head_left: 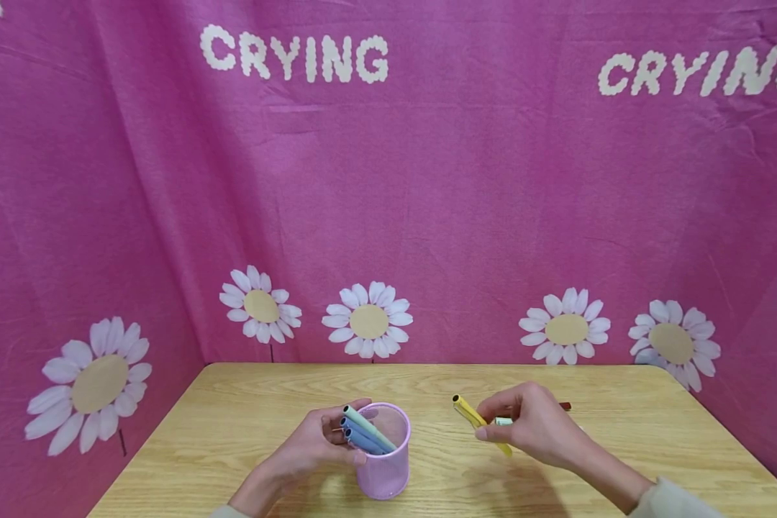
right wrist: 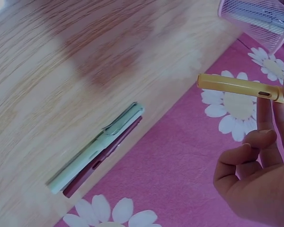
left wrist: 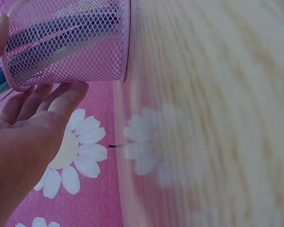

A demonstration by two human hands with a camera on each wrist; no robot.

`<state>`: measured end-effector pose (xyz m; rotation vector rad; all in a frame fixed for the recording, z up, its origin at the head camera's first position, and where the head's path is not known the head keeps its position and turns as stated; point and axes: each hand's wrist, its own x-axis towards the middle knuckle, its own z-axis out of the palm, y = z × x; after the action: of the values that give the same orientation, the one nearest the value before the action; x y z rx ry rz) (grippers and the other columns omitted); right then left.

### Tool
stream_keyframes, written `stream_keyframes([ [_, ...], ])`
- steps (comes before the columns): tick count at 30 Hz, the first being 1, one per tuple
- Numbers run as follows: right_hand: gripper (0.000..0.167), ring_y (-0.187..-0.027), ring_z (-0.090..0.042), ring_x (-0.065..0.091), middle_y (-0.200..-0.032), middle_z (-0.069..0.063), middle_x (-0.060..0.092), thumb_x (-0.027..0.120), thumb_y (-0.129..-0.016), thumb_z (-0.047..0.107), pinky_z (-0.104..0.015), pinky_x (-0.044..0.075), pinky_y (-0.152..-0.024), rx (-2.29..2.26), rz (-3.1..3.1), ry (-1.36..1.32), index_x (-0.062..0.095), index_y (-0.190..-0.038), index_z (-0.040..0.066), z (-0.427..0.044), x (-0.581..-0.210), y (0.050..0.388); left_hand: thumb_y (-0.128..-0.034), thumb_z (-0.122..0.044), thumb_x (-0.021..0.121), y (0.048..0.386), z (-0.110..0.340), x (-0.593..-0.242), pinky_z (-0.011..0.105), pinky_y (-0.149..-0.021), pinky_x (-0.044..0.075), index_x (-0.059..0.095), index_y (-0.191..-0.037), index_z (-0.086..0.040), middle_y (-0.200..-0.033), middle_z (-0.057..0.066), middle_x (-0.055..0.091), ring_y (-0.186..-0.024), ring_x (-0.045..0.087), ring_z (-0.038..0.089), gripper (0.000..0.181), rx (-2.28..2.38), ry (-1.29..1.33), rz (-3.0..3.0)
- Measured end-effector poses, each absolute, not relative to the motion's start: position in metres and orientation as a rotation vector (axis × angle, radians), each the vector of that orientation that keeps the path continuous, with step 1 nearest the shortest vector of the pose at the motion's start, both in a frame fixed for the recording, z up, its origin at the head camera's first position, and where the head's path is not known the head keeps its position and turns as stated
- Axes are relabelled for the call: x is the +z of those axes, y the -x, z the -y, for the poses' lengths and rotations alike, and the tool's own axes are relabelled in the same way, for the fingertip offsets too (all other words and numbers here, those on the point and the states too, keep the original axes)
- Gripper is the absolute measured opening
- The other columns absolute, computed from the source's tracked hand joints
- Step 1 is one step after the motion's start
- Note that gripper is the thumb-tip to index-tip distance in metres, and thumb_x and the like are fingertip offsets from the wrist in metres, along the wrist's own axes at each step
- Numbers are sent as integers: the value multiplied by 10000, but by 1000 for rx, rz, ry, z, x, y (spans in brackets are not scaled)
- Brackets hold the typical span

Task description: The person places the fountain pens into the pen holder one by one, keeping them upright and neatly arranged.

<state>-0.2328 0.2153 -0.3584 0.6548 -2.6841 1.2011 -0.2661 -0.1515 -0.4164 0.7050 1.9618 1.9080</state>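
Note:
A pink mesh pen cup (head_left: 388, 478) stands upright on the table. My left hand (head_left: 311, 442) holds it at the rim, thumb on the near side and fingers behind. Inside lean a pale green pen (head_left: 370, 426) and blue pens (head_left: 366, 439), their tops toward that hand. To the right of the cup, my right hand (head_left: 537, 428) pinches a yellow pen (right wrist: 232, 85) above the table, tilted, between thumb and fingers. A mint green pen (right wrist: 99, 146) and a dark red pen (right wrist: 103, 158) lie side by side on the table, mostly hidden behind the right hand in the head view.
The light wooden table (head_left: 246, 396) reaches back to a pink cloth (head_left: 453, 216) with daisies and white lettering. The same cloth hangs at the left and right sides.

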Motion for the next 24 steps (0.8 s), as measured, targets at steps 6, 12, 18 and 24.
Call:
stream_keyframes([
  [6, 131, -593, -61, 466, -929, 85, 758, 926, -800, 205, -242, 403, -526, 1264, 2644, -643, 838, -898, 197, -208, -354, 231, -838, -38, 889, 266, 152, -416, 271, -962, 522, 592, -1428, 89, -1571, 208, 492, -1117, 667, 239, 672, 1910, -701, -1963],
  [12, 145, -616, -94, 504, -885, 86, 761, 925, -801, 211, -249, 417, -550, 1302, 2632, -602, 847, -922, 191, -200, -351, 229, -843, -41, 887, 266, 152, -417, 272, -956, 525, 601, -1425, 80, -1585, 204, 477, -1121, 665, 245, 660, 1912, -699, -1961],
  [18, 175, -567, -72, 463, -871, 59, 760, 932, -785, 208, -257, 394, -500, 1373, 2595, -553, 851, -933, 162, -190, -345, 228, -853, -42, 880, 265, 152, -416, 276, -941, 532, 602, -1426, 77, -1598, 204, 460, -1099, 661, 241, 648, 1907, -690, -1962],
  [24, 202, -586, -83, 471, -899, 31, 771, 933, -784, 213, -255, 392, -501, 1420, 2555, -532, 852, -952, 134, -180, -340, 227, -859, -49, 876, 264, 152, -415, 274, -949, 526, 607, -1422, 74, -1608, 197, 449, -1112, 663, 244, 636, 1906, -684, -1961],
])
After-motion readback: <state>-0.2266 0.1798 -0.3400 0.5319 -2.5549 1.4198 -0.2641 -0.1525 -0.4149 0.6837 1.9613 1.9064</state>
